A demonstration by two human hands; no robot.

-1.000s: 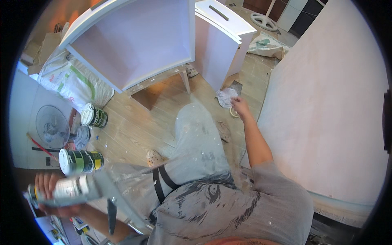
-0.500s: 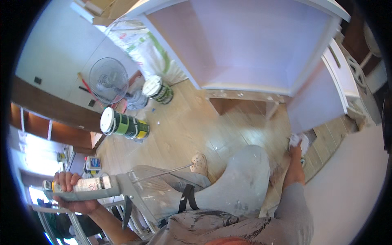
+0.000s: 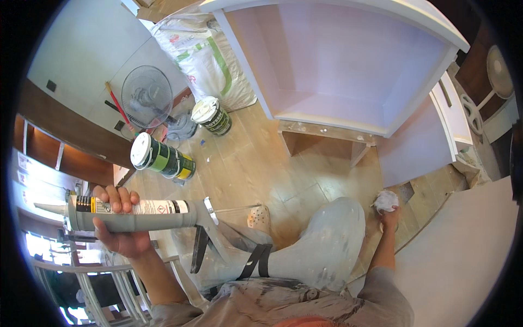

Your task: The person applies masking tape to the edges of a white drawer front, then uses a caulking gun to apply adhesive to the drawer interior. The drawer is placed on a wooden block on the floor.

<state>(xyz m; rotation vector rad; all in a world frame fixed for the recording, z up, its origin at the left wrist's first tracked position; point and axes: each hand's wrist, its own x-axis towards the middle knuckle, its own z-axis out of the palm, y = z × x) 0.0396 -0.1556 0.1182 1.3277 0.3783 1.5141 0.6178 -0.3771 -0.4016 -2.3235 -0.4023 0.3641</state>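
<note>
My left hand [image 3: 128,243] is closed around a grey caulking gun [image 3: 163,222] at the lower left. Its fingers press over the sealant cartridge [image 3: 169,207] in the gun's cradle, whose nozzle points left. Toward my lap lie the gun's frame, trigger and pull rod. Out to the right, my right hand [image 3: 389,217] grips a crumpled white cloth [image 3: 387,201], low beside the white cabinet [image 3: 328,124]. The cloth hides part of the fingers and hangs apart from the cabinet's side panel.
The cabinet rests on a wooden stand [image 3: 327,131] in front of me. Two paint buckets [image 3: 177,166] [image 3: 218,122], a standing fan [image 3: 147,97] and a white sack [image 3: 210,62] are at left. A metal ladder [image 3: 90,291] is at lower left, a pale panel [image 3: 457,240] at right.
The caulking gun has moved right and up in the picture, bringing its nozzle into view. My right hand has drawn the cloth back from the cabinet's side panel.
</note>
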